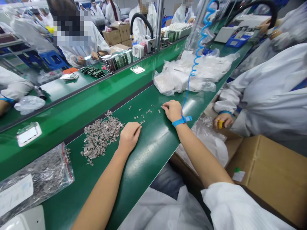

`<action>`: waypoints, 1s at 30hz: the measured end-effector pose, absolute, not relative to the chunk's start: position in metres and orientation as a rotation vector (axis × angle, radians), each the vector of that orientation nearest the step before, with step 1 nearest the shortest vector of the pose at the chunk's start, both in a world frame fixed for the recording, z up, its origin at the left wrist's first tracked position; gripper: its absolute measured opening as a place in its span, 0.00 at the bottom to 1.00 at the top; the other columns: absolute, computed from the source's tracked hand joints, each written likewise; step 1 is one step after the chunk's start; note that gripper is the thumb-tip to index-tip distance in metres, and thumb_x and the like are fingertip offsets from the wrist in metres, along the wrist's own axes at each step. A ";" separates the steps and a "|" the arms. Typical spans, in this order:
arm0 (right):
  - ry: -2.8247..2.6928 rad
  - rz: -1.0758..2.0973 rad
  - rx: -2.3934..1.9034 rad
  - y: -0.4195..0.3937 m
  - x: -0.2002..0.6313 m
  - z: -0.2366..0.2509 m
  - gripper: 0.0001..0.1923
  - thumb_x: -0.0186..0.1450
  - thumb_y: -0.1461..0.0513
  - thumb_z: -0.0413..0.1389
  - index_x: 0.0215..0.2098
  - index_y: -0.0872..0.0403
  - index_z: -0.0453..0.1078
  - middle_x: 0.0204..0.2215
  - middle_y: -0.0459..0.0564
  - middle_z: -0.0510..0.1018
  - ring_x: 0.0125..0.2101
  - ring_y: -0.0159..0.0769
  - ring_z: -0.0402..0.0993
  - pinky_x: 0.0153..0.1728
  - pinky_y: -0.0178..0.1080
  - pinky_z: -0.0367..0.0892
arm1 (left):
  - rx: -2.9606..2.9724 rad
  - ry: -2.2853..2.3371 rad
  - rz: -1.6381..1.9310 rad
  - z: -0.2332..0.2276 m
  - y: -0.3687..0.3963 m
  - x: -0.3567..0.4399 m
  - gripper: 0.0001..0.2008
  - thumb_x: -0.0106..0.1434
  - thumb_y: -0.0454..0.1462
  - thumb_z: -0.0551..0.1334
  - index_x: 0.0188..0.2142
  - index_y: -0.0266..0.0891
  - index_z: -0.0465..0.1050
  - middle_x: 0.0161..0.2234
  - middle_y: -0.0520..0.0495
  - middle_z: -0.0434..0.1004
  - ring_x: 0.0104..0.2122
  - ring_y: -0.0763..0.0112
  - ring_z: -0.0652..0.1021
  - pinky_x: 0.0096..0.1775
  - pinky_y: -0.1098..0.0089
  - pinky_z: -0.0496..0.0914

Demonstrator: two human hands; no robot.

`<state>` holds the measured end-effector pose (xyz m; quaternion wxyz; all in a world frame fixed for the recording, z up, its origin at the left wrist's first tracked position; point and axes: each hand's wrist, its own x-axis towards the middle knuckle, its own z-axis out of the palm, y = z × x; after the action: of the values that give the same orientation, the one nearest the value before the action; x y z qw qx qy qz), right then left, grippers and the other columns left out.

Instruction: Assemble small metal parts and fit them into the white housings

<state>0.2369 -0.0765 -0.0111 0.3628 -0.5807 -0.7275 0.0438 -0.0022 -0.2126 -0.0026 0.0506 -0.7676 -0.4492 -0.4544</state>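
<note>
Left hand (129, 136) beside metal parts (100, 135)

Bright overhead light, glare on the green table (153, 150), edges warped.

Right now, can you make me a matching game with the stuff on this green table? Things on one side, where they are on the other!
Things:
1. left hand
2. right hand
3. zip bag of metal parts
4. cardboard box

Places:
A. off the table's edge, lower right
B. beside the big pile of metal parts
C. fingertips at the small scattered parts, blue strap on its wrist
D. lower left corner of the table

Pairs: 1-B, 2-C, 3-D, 4-A
</note>
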 end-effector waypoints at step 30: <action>-1.856 1.377 -0.648 -0.116 0.111 0.019 0.04 0.64 0.64 0.62 0.34 0.54 0.70 0.27 0.41 0.75 0.26 0.27 0.72 0.31 0.31 0.67 | -1.545 -2.095 -1.772 0.004 -0.203 -0.019 0.12 0.62 0.45 0.66 0.40 0.41 0.81 0.37 0.46 0.82 0.35 0.64 0.80 0.41 0.63 0.75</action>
<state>0.1114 -0.1157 0.0190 0.3626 -0.2516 -0.7207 0.5346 -0.0195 -0.2031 0.0043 -0.0039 -0.4906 -0.6653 -0.5628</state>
